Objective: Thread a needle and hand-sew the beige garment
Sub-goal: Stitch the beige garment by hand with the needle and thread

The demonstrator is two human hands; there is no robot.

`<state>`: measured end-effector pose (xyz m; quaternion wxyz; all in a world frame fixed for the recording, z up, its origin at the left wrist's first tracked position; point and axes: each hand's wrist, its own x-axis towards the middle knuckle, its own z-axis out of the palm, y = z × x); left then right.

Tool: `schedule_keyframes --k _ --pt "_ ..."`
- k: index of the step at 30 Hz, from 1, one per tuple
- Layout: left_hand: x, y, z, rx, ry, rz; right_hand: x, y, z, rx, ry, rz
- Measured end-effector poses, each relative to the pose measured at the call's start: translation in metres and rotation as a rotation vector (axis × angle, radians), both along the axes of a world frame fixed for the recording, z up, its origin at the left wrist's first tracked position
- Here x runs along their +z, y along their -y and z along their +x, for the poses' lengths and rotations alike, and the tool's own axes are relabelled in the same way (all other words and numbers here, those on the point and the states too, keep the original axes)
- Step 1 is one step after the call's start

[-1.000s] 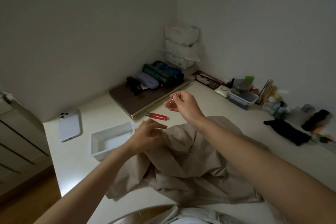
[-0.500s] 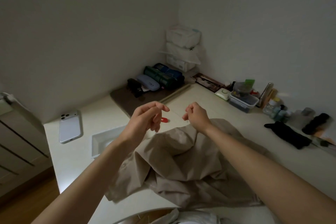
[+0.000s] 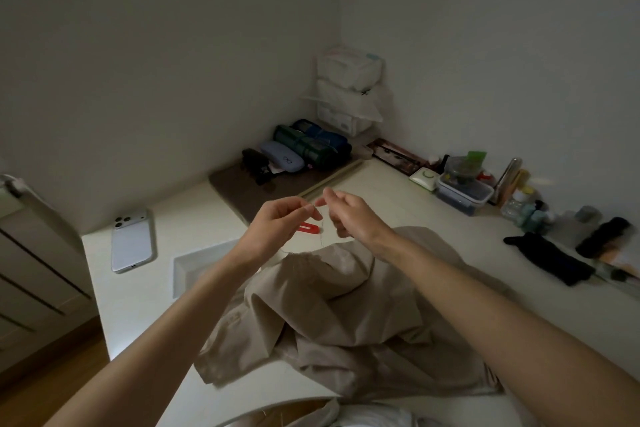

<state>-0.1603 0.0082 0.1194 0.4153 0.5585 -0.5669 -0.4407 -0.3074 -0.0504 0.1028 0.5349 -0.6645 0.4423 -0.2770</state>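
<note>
Phone (image 3: 133,243) and white tray (image 3: 194,267) sit idle at the left of the bench (image 3: 138,305). Left hand (image 3: 277,229) is raised, thumb and forefinger pinching the thread (image 3: 320,229). Right hand (image 3: 353,218) is fingertip to fingertip with it, pinching the same thread; needle too small to make out. Thread trails down to the beige garment (image 3: 346,305), heaped below. Judgement: keep the hands braced close, the working end short and taut, and the slack clear of the folds.
</note>
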Motion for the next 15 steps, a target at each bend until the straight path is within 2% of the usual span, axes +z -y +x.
schedule_keyframes --k 5,9,12,15 --pt "0.003 -0.001 -0.003 0.021 0.009 0.024 -0.001 -0.005 0.0 0.141 0.059 0.079" --pt "0.0 0.0 0.002 0.059 0.029 0.035 -0.007 -0.004 -0.004 0.176 0.081 0.107" --pt "-0.002 -0.002 0.002 0.056 0.03 0.052 -0.009 0.001 -0.007 0.11 0.099 0.12" --pt "-0.004 -0.004 -0.001 0.056 0.025 0.045 -0.014 0.01 -0.009 -0.042 0.0 0.097"
